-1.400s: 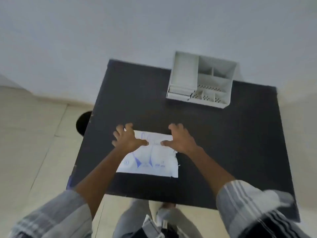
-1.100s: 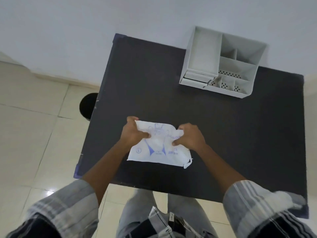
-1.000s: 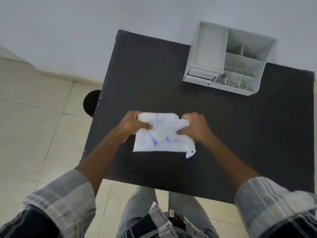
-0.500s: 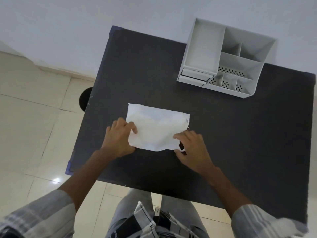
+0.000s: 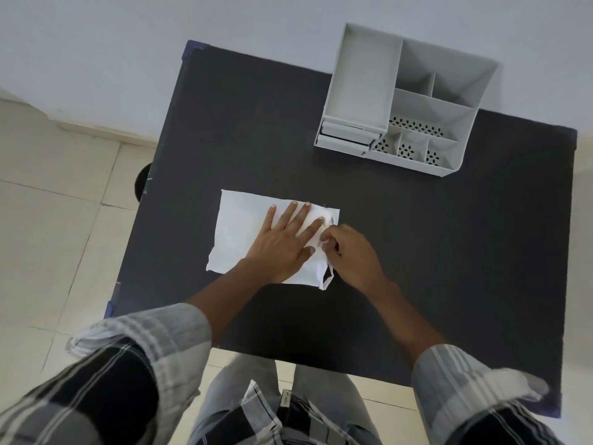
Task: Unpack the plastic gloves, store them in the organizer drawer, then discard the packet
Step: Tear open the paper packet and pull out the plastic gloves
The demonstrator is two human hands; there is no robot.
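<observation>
The white glove packet (image 5: 239, 231) lies flat on the black table (image 5: 433, 252), its plain side up. My left hand (image 5: 284, 240) rests flat on the packet with fingers spread, pressing it down. My right hand (image 5: 351, 253) sits at the packet's right edge, its fingertips pinching that edge where a torn flap curls up. The grey organizer (image 5: 414, 101) stands at the table's far right, with its small drawers (image 5: 345, 138) at the front left, both shut. No gloves are visible outside the packet.
A dark round bin (image 5: 141, 184) stands on the tiled floor just left of the table. A pale wall runs behind the table. My legs are under the near edge.
The packet was picked up, turned over and laid down blank side up. My left hand moved onto its middle and flattened; my right hand moved to pinch the right edge.
</observation>
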